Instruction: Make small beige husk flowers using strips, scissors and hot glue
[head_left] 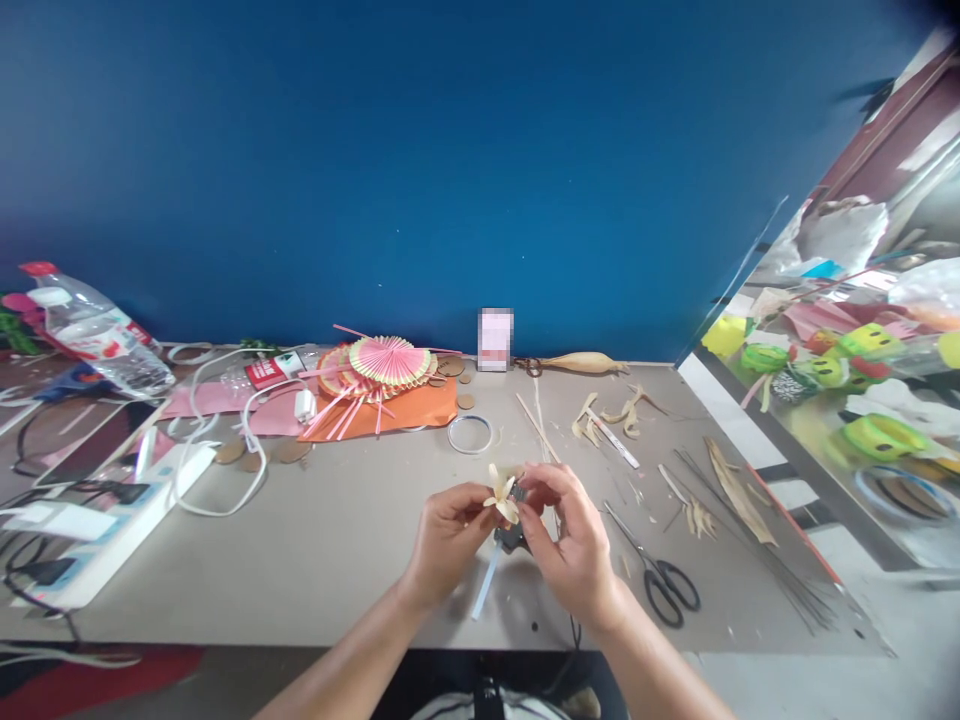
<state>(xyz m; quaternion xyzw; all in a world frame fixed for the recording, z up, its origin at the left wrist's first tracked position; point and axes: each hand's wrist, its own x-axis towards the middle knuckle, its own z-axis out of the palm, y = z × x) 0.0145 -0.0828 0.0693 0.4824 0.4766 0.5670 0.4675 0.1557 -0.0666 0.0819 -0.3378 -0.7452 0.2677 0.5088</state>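
Observation:
Pinched between the fingertips of my left hand (450, 535) is a pale, cream flower (503, 497) with pointed petals, apparently of dried husk. My right hand (568, 535) is curled against the flower's other side, thumb and fingertips at its petals. Its exact hold is partly hidden. Below and behind the flower is a dark tool (512, 540), mostly covered by my hands. From it a translucent whitish stick (487, 583) points toward me, like a glue stick in a glue gun. Black-handled scissors (660, 580) lie to the right of my right hand.
Dried husk pieces (630, 410), a husk strip (739, 490) and thin wires (780, 545) lie right. A tape roll (470, 434) and pink-green paper fan (394, 362) are behind. At left are a power strip (135, 530), white cable (225, 510) and plastic bottle (105, 335). A blue wall (465, 180) rises behind.

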